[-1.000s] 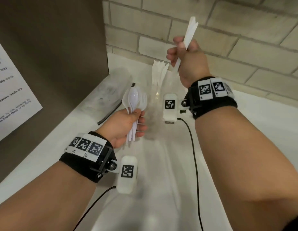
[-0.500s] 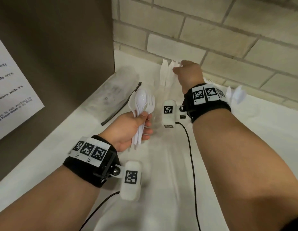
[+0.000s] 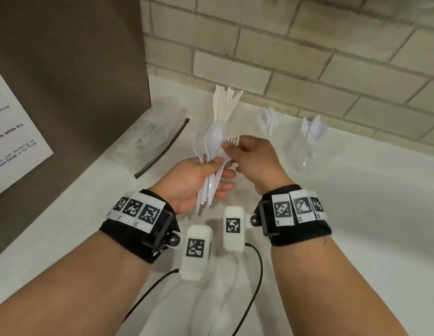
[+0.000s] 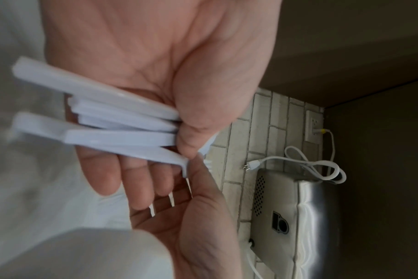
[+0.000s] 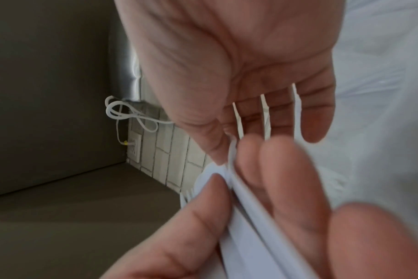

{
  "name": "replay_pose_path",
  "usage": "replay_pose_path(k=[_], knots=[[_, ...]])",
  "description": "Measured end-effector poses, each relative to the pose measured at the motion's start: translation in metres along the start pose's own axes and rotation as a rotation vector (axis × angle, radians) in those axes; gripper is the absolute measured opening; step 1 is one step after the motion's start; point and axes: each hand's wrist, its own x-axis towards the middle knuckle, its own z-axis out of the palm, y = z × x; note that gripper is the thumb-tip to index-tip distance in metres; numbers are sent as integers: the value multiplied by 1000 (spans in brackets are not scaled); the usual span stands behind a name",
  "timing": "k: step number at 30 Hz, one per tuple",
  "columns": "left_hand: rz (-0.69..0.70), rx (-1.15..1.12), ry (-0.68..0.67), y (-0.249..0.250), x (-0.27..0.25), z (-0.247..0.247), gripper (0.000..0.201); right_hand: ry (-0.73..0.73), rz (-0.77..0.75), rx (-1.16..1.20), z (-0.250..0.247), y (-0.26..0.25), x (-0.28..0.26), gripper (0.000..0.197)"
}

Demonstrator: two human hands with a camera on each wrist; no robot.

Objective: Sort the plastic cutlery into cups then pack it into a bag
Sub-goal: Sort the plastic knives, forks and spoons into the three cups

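Bare bench [image 3: 356,214] right of right hand [image 3: 254,163]; ahead, cup w/ knives [image 3: 223,103], brick wall [image 3: 308,57] block.

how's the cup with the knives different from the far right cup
The knife cup stands behind the left hand, packed with several knives fanned upward; the far right cup sits apart, at the right near the brick wall, holding fewer pieces. The right cup's contents look rounded like spoons, not pointed. Both are clear plastic, upright on the white counter.

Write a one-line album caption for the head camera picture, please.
Left hand grips a bunch of white plastic spoons and forks while the right hand pinches one white plastic fork from it.
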Motion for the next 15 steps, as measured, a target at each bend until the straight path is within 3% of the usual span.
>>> replay_pose_path(k=[3, 5, 8, 13, 15], knots=[[-25, -14, -7, -3, -2, 1, 23, 111, 23, 7, -1, 4, -4, 25], [-37, 13, 26, -6, -2, 2, 22, 173, 27, 157, -6, 0, -8, 15], [-25, 160, 116, -12, 0, 4, 16, 85, 15, 370, -7, -11, -16, 10], [2, 339, 93, -14, 0, 8, 19, -36, -67, 222, -2, -7, -20, 9], [3, 409, 57, -13, -1, 7, 18, -77, -109, 209, -3, -2, -20, 27]])
